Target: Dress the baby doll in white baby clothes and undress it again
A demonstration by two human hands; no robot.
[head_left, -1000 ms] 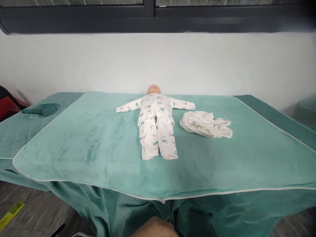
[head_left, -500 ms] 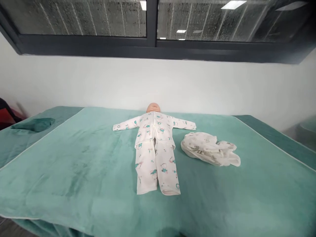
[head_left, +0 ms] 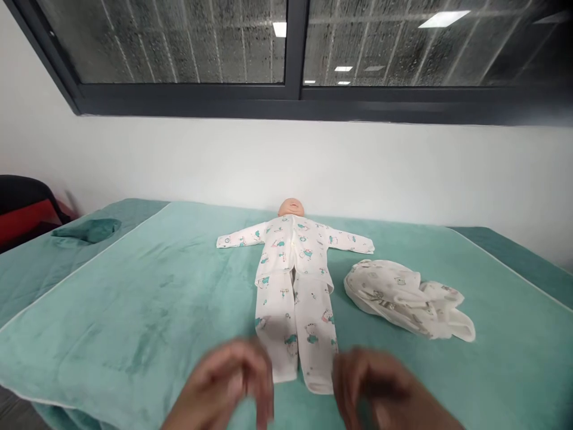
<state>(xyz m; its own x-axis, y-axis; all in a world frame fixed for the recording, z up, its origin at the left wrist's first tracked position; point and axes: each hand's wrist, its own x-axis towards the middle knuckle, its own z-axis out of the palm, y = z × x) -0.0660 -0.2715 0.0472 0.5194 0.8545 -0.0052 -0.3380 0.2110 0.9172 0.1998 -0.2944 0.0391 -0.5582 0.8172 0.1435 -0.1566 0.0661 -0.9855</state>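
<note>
A baby doll (head_left: 291,208) lies on its back, its head by the wall. It wears a white long-sleeved top (head_left: 293,248) and white trousers (head_left: 275,325), both printed with small teal figures. Its arms stretch out to the sides. My left hand (head_left: 233,373), blurred, hovers by the left trouser leg with loosely curved fingers and nothing in them. Close to the right trouser leg is my right hand (head_left: 376,379), also blurred, curved and holding nothing. The hands partly cover the leg ends. A crumpled white printed cloth (head_left: 407,298) lies right of the doll.
A teal sheet (head_left: 134,298) with pale piping covers the bed-like surface. Behind it rise a white wall (head_left: 201,158) and a dark window frame (head_left: 188,98). A black and red object (head_left: 31,218) stands at the far left.
Both my hands have come into view from below, over the trouser ends. My view has shifted, so the doll and cloth appear lower and further right.
</note>
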